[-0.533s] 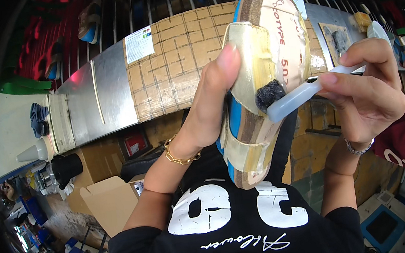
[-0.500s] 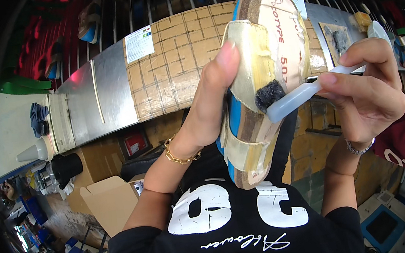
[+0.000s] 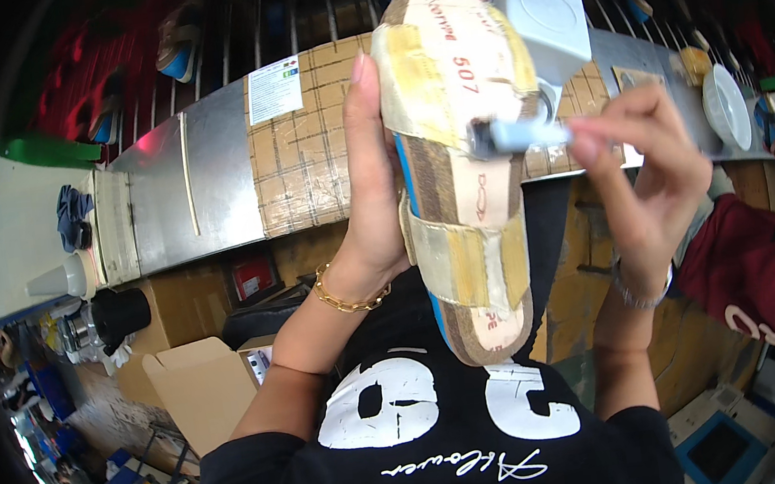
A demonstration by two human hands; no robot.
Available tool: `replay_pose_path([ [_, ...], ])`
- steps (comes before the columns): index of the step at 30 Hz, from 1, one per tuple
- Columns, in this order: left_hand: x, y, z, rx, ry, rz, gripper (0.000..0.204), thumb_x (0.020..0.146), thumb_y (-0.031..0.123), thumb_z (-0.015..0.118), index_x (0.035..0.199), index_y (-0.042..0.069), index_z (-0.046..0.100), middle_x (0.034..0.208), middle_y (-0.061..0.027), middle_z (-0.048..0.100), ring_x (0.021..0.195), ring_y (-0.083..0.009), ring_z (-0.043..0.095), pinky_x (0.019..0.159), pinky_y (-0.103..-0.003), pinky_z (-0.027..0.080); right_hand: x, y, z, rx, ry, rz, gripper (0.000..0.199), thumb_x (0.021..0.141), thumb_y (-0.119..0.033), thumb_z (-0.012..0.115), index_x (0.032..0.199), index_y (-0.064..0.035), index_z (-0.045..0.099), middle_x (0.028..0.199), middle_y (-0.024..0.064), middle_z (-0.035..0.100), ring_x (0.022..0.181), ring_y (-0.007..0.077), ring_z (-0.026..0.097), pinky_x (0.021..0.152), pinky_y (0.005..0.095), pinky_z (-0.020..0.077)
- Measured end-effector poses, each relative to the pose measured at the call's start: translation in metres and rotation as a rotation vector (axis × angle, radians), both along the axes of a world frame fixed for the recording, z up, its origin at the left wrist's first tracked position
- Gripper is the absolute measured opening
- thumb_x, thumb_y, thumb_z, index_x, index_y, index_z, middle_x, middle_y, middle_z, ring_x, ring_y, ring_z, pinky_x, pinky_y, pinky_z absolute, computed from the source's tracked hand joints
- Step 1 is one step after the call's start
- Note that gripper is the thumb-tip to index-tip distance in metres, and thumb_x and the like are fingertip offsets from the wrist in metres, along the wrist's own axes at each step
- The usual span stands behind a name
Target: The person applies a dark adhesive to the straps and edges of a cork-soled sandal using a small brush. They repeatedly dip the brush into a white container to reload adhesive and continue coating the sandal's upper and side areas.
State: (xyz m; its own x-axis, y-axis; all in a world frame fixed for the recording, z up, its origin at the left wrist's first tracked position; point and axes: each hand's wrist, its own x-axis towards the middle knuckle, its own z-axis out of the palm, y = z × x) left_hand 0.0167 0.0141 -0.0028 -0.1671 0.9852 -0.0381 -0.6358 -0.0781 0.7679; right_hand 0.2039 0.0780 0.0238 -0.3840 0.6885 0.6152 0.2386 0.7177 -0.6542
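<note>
My left hand (image 3: 371, 196) grips a sandal (image 3: 460, 167) by its left edge and holds it upright, its footbed facing me. The sandal has a brown sole with a blue side layer and two straps wrapped in yellowish tape. My right hand (image 3: 643, 179) pinches the pale blue handle of a small brush (image 3: 519, 134), whose dark tip lies against the footbed just under the upper strap. A gold chain bracelet (image 3: 348, 296) circles my left wrist.
A long metal workbench (image 3: 181, 194) with a taped cardboard patch (image 3: 302, 166) runs behind the sandal. A grey square box (image 3: 545, 14) sits behind the sandal's top. An open cardboard box (image 3: 196, 388) lies lower left. Another person in a red top (image 3: 765, 280) is at the right.
The sandal has turned more upright and risen slightly. The brush has shifted up, from the middle of the footbed to just under the upper strap.
</note>
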Motion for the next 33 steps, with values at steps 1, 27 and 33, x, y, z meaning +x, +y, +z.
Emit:
replay_pose_path([
  [1, -0.001, 0.000, -0.001, -0.001, -0.094, -0.016, 0.080, 0.102, 0.067, 0.025, 0.141, 0.001, 0.046, 0.124, -0.0156, 0.064, 0.106, -0.0180, 0.068, 0.093, -0.032, 0.057, 0.000, -0.011, 0.002, -0.075, 0.007, 0.008, 0.018, 0.075, 0.000, 0.080, 0.092, -0.0058, 0.081, 0.078, 0.0022, 0.058, 0.073, 0.0119, 0.054, 0.065, 0.0235, 0.0400],
  [27, 0.003, -0.003, 0.011, -0.005, 0.023, -0.020, 0.085, 0.100, 0.071, 0.023, 0.143, 0.001, 0.045, 0.126, -0.0163, 0.064, 0.108, -0.0183, 0.068, 0.094, -0.032, 0.056, 0.002, -0.008, 0.012, 0.121, -0.086, 0.144, 0.027, 0.062, 0.004, 0.080, 0.088, -0.0034, 0.079, 0.089, 0.0095, 0.060, 0.077, 0.0159, 0.054, 0.066, 0.0247, 0.0376],
  [33, 0.000, 0.000, 0.003, 0.034, -0.028, -0.013, 0.085, 0.100, 0.071, 0.024, 0.141, 0.000, 0.047, 0.124, -0.0163, 0.065, 0.108, -0.0182, 0.068, 0.093, -0.032, 0.057, 0.005, -0.008, 0.018, 0.047, -0.137, 0.203, 0.029, 0.058, 0.000, 0.080, 0.086, -0.0041, 0.080, 0.086, 0.0100, 0.059, 0.076, 0.0166, 0.054, 0.064, 0.0250, 0.0364],
])
